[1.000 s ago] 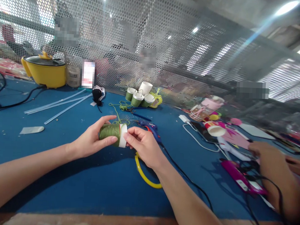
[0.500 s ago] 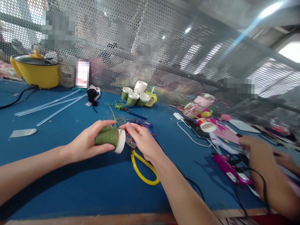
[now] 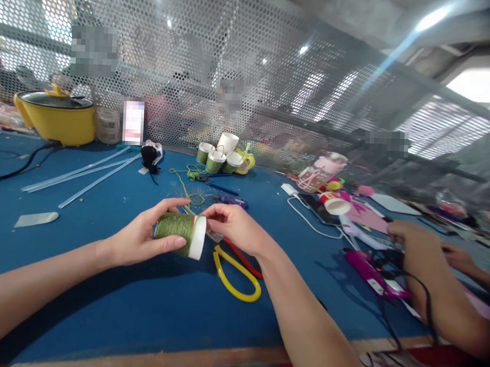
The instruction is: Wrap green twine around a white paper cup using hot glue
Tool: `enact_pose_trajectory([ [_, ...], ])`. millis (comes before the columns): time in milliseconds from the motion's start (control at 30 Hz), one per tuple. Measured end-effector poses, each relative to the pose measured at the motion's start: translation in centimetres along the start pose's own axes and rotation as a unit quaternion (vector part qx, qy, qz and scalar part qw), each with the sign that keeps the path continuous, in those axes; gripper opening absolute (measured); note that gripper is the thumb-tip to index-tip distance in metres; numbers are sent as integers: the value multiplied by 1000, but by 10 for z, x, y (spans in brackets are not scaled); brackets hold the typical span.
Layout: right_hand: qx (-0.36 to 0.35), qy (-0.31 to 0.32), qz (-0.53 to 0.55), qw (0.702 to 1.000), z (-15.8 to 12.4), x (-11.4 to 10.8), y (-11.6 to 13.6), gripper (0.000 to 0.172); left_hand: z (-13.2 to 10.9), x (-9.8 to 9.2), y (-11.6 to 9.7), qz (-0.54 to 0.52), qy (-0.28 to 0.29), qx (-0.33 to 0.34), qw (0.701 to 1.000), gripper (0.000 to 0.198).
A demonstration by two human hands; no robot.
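Yarn cup (image 3: 174, 227): white cup w/ green yarn wound round the body, held on its side over the table (image 3: 142, 314), white rim (image 3: 199, 241) to the R.
L hand (image 3: 143, 234): fingers closed round the wound body, thumb on near side. Firm enough, I'd say; go light so turns don't bunch.
R hand (image 3: 235, 226): at the cup's rim end, fingers bent & narrow. Can't tell if they pinch a strand or just the rim.
Yarn edge: turns stop short of the rim, thin red line (image 3: 193, 221) showing. Best lay any strand snug vs. the last turn, w/o overlap.
Loose yarn (image 3: 194, 176): tangled beyond the cup; slack prob. wants freeing so it doesn't snag.
Scissors (image 3: 246, 298): R of cup & nearer the body, partly hidden by R hand; keep wrist clear.
Glue gun (image 3: 233, 202): beyond cup, to its R; poss. hot, so keep yarn off the tip.
Green-wound cups (image 3: 215, 163): well beyond the cup; handy ref. for rim width.
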State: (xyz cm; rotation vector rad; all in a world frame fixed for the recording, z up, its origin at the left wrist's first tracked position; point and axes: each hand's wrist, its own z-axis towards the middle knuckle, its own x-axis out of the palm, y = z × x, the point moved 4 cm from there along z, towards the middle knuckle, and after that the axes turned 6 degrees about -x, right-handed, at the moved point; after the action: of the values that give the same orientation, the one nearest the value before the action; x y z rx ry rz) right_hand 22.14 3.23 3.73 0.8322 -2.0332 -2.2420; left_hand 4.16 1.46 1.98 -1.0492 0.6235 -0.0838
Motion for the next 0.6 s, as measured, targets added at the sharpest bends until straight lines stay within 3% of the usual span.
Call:
enact_pose_trajectory([
  [133, -25, -17, -25, 999, 3, -8, 9, 4, -1, 2, 1, 3, 17, -1, 1000, 54],
  [233, -57, -31, -93, 994, 12, -8, 19, 8, -3, 5, -2, 44, 39, 42, 997, 63],
  [333, -98, -7, -153, 983, 26, 4, 30, 11, -6, 11, -6, 96, 74, 85, 989, 65],
  [433, -121, 43, -169, 977, 42, 20, 40, 13, -8, 14, -8, 111, 106, 83, 985, 55],
  [533, -86, 93, -159, 979, 55, 27, 44, 25, -6, 12, -10, 109, 94, 78, 987, 44],
  [600, -38, 60, -193, 979, 60, 16, 43, 27, -4, 10, -9, 115, 76, 67, 988, 40],
])
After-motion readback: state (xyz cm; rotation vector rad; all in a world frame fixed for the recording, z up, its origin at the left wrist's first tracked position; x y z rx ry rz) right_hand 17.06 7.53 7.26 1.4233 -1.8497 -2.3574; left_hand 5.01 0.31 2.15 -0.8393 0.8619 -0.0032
